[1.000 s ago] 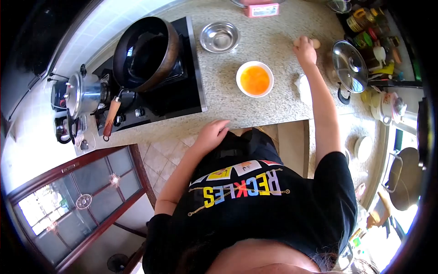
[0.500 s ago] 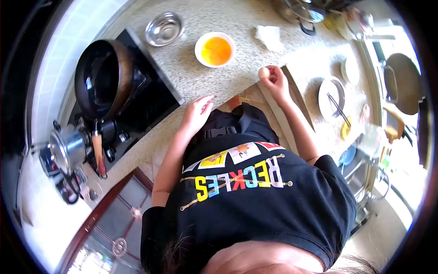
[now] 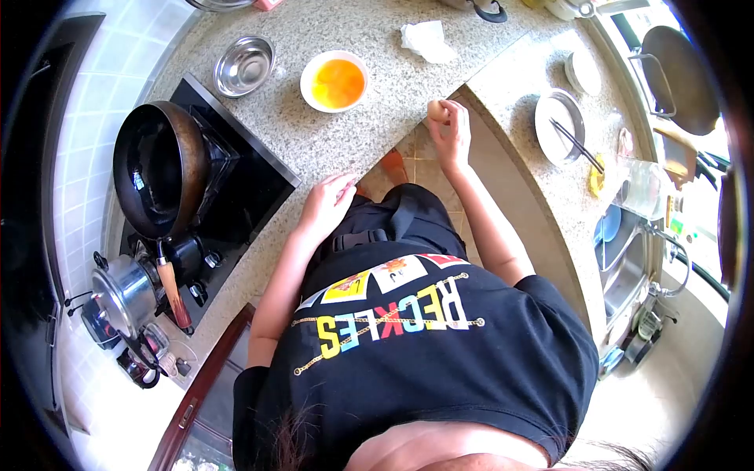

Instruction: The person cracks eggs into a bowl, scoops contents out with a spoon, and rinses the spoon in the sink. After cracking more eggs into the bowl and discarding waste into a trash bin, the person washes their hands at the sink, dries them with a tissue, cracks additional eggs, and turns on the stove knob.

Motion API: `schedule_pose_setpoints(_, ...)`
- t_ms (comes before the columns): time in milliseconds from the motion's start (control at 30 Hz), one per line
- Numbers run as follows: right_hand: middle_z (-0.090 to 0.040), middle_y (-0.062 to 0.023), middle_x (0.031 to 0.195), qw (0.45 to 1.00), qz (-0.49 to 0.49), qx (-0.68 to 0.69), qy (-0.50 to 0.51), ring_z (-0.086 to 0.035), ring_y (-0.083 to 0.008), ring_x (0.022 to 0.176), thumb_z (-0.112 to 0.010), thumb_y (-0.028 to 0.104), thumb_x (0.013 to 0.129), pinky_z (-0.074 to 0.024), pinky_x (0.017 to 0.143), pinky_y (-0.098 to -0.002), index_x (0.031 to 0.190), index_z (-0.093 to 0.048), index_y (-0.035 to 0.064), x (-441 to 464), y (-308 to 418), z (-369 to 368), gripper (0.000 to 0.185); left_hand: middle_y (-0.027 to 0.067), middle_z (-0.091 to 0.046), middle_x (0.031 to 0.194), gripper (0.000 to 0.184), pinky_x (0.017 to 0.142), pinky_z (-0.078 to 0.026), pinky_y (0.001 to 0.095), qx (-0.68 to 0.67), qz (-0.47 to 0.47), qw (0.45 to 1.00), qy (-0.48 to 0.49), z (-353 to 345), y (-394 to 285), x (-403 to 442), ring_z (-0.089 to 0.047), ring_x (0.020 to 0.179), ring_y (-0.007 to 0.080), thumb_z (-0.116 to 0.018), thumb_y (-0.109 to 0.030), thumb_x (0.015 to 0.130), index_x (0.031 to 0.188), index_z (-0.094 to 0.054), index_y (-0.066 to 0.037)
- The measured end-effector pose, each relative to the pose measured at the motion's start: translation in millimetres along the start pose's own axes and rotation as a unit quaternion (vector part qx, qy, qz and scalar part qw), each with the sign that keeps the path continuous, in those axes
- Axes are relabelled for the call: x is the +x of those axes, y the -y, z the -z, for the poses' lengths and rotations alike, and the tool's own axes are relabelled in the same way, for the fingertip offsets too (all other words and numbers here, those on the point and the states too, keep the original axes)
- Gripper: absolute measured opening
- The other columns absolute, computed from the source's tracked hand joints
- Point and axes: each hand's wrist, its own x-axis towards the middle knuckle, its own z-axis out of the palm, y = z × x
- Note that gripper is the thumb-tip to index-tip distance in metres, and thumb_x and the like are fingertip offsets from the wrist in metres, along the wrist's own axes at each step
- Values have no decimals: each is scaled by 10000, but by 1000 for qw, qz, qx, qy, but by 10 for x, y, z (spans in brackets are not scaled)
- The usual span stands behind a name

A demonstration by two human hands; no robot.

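Observation:
My right hand (image 3: pixel 452 140) holds an egg (image 3: pixel 437 111) between thumb and fingers, just off the counter's edge. At the counter edge on the other side of my body, my left hand (image 3: pixel 328 202) rests with its fingers loosely stretched out and nothing in it. Farther in on the speckled countertop (image 3: pixel 314 145) stands a white bowl (image 3: pixel 307 93) with several orange-yellow egg yolks inside. A shiny metal bowl (image 3: pixel 244 67) sits to its left, and a crumpled white tissue (image 3: pixel 426 41) lies to its right.
A black wok (image 3: pixel 157 169) with a wooden handle rests on the stove (image 3: pixel 236 169) at left. Beside it stands a metal pot (image 3: pixel 126 290). On the right counter are a white pan (image 3: pixel 542 129) with dark chopsticks (image 3: pixel 577 146) across it, a white dish (image 3: pixel 583 73) and a sink (image 3: pixel 620 271).
The whole view has shifted with my head, so the bowls appear farther left. My right hand keeps the egg at the counter edge. The left hand stays near the edge.

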Motion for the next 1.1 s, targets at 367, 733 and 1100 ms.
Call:
schedule_pose_setpoints(367,-564,-139,1054,1000,-3,-18,19,-566,-315,944,-675,16,730,-490,783,-385,1074,-529,53,21,-49,56,375,145,-630,1085,279,798,-513,288,-25,48,999,-7,84,50,-133,-635,931,200,-543,-64,883,1150,-592,2)
schedule_pose_setpoints(733,-555,-148,1046,997,-41,-5,66,-565,-294,949,-666,20,755,-507,769,-339,1086,-542,52,63,-103,43,355,161,-634,1073,286,787,-517,290,-3,52,999,4,110,-45,-2,-642,914,200,-558,-70,875,1148,-592,7)
schedule_pose_setpoints(1100,-609,-102,1039,685,-353,550,322,-595,-148,843,-585,203,878,-491,775,-268,1159,-525,-13,1028,756,280,359,81,-649,1012,269,804,-499,249,-180,25,982,-52,590,-592,531,-629,914,137,-542,-59,914,1166,-568,30)
